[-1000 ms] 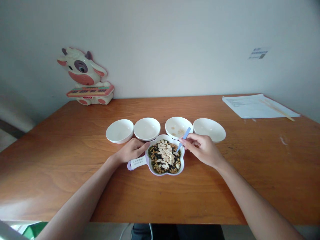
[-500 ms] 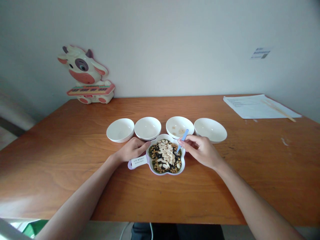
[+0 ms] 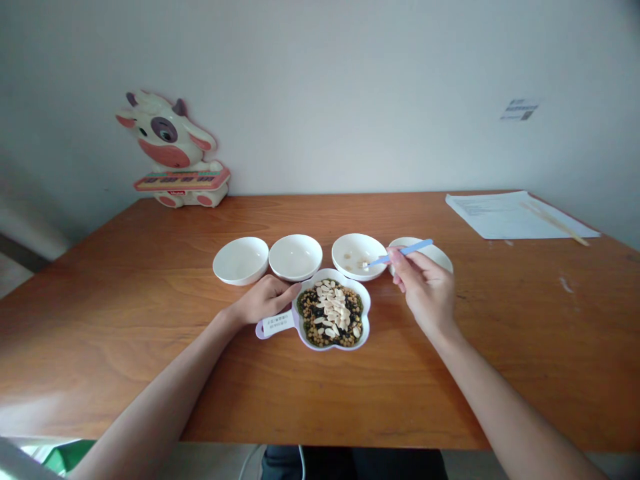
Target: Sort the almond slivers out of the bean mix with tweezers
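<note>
My right hand (image 3: 425, 287) pinches the blue plastic utensil (image 3: 407, 251), its tip over the 3rd white bowl (image 3: 353, 248); hold it level. My left hand (image 3: 263, 300) lies loosely curled against the lobed dish (image 3: 361, 327), not gripping.

**Printed markings, none legible**
White label (image 3: 278, 324) on dish handle (image 3: 260, 330), printed sheet (image 3: 510, 215) on table (image 3: 150, 373), wall sticker (image 3: 519, 110): small dark print noted, too small to be read.

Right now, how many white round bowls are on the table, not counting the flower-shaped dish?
4, in one row beyond the flower-shaped dish: the leftmost bowl, the second bowl, the third bowl with pale bits inside, and the rightmost bowl, partly behind the right hand.
</note>
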Motion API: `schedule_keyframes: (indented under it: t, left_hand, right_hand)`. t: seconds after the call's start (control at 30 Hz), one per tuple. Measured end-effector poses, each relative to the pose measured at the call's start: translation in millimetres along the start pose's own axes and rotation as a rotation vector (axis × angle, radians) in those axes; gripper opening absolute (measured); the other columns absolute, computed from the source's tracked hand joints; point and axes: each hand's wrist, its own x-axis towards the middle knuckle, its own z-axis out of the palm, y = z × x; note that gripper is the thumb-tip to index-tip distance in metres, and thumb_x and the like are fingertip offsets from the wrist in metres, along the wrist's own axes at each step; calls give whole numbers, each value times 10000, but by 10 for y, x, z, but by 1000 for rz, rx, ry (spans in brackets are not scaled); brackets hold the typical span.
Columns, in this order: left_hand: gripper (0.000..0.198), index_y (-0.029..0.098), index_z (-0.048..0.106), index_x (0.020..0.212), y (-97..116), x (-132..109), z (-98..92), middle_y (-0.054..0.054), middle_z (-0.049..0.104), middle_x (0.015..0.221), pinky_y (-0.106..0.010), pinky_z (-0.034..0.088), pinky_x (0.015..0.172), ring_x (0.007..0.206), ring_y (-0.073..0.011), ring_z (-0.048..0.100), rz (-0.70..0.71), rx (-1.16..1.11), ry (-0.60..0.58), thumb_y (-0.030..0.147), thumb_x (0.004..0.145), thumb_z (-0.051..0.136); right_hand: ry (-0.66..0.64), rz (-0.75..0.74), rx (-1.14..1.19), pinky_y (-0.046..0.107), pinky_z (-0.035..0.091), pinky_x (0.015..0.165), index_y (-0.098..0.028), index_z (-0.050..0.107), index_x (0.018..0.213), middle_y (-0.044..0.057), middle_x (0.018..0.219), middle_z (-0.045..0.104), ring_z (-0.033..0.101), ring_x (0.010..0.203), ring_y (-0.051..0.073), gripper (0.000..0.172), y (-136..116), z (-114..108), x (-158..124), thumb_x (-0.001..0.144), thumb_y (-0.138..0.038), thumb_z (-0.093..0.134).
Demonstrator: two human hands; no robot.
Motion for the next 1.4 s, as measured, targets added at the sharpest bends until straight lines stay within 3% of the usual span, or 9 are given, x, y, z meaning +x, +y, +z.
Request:
schedule_keyframes:
  t: [0.1, 0.27, 0.37, 0.43, 0.5, 0.6, 0.67, 0.93, 1.4]
  left_hand:
    - [621, 160, 374, 542, 1, 3, -3, 10, 399, 490, -206, 252, 420, 458, -69, 311, 6, 12, 2, 518, 1048, 344]
    - [617, 158, 385, 548, 9, 6, -9, -4, 432, 498, -210, 270, 425, 462, -74, 335, 2, 18, -4, 509, 1052, 331]
    - [622, 161, 374, 533, 23, 4, -9, -2, 425, 483, -208, 264, 415, 452, -72, 326, -2, 20, 2, 507, 1049, 338]
    - [625, 160, 380, 526, 30, 1, -9, 1, 425, 477, -204, 262, 411, 449, -70, 327, -10, 18, 8, 505, 1047, 347]
    - [626, 160, 381, 522, 34, -2, -10, 6, 419, 469, -200, 259, 406, 443, -67, 321, -22, 9, 8, 504, 1045, 353]
    - [620, 163, 368, 522, 40, -3, -13, 16, 399, 466, -195, 249, 400, 440, -62, 305, -21, 0, 4, 499, 1043, 360]
    - [609, 163, 366, 529, 50, -3, -14, 20, 393, 473, -191, 244, 399, 445, -61, 305, -9, 2, 12, 490, 1043, 367]
    - [604, 159, 375, 542, 34, -2, 0, 18, 401, 492, -192, 244, 415, 460, -63, 309, 1, 5, 9, 493, 1045, 352]
    - [597, 174, 340, 538, 36, 1, -8, 23, 380, 489, -208, 261, 436, 462, -71, 306, -39, 14, 1, 512, 1031, 339]
  right_hand:
    - [68, 37, 34, 215, 387, 405, -185, 776, 983, -5, 613, 597, 488, 498, 94, 322, 11, 12, 5, 881, -485, 718]
    - [89, 34, 146, 205, 389, 370, -189, 759, 983, 31, 786, 679, 535, 518, 89, 301, -4, 48, 11, 870, -467, 736]
    - [77, 21, 187, 198, 383, 376, -192, 744, 955, 17, 757, 665, 536, 523, 86, 269, -15, 31, 22, 875, -449, 737]
    - [-27, 13, 193, 198, 385, 397, -190, 742, 932, 0, 684, 637, 526, 519, 86, 251, -16, -7, 21, 886, -437, 727]
    - [-215, -5, 170, 205, 409, 434, -188, 747, 923, -5, 650, 629, 530, 529, 90, 239, -17, -55, 10, 898, -423, 713]
    - [-481, -41, 85, 224, 450, 494, -184, 754, 921, 11, 675, 660, 567, 576, 107, 228, -24, -110, -19, 912, -403, 692]
    - [-578, -69, 8, 232, 447, 501, -181, 753, 912, 29, 717, 691, 582, 597, 115, 225, -33, -127, -35, 918, -393, 679]
    - [-694, -169, -136, 231, 395, 447, -175, 737, 869, 5, 628, 661, 529, 514, 100, 201, -23, -148, -27, 910, -361, 671]
    - [-811, 33, -12, 229, 519, 547, -166, 720, 828, 50, 727, 743, 671, 631, 138, 251, 4, -248, 60, 836, -409, 781]
